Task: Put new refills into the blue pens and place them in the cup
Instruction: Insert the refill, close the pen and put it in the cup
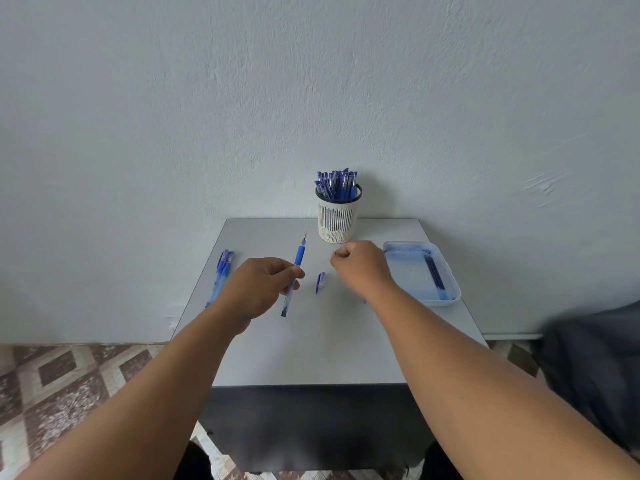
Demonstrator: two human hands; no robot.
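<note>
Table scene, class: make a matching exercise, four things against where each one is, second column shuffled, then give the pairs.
Things
1. cup
2. tray
3. cap
4. uncapped pen

Places
A. lying between the two hands
B. in the left hand
C. by the wall, full of pens
D. right edge of the table, holding refills

Pairs: 1-C, 2-D, 3-A, 4-B
</note>
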